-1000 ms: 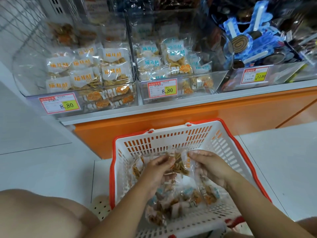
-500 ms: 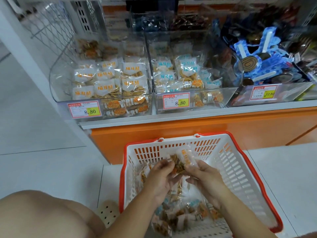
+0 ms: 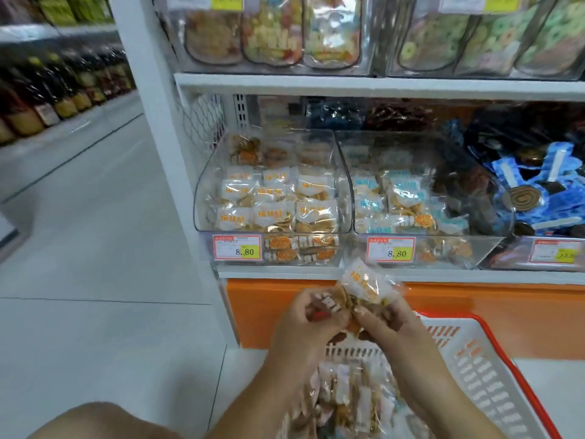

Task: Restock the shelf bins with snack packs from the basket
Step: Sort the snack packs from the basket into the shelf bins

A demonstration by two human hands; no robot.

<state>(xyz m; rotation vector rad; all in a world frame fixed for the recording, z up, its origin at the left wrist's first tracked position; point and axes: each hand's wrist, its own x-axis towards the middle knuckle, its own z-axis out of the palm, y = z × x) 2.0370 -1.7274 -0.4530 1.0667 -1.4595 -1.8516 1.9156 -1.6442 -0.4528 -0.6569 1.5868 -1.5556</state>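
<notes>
Snack packs btwn hands (basket below)

A shop: clear bins of snack packs sit on white shelves with printed price tags on their fronts; rows of bottles line another aisle across the tiled floor, and a red-rimmed basket stands below
</notes>
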